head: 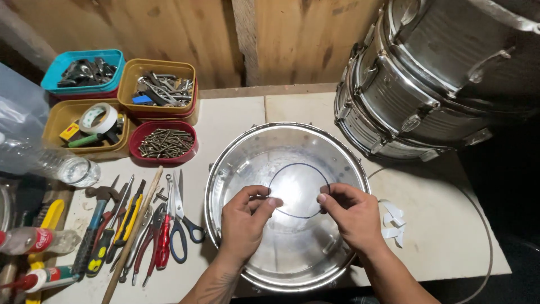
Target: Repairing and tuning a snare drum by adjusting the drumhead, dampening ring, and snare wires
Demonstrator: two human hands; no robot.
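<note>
Two hands, left hand (246,217) and right hand (347,211), pinching a thin wire loop (298,190) over a chrome drum shell (225,169): light, springy, probably slippery; best gripped at its ends.

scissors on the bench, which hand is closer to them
Left. The left hand sits just right of the scissors, over the drum shell; the right hand is farther right, across the shell.

Pretty cramped on the left: the row of hand tools (135,225) lies just beside the drum shell (225,169), with the tubs of screws and bits (163,141) packed behind. Stacked drums (405,95) block the back right corner. Only open bench is to the right of the shell, past the white scraps (392,222), plus a strip behind it.
</note>
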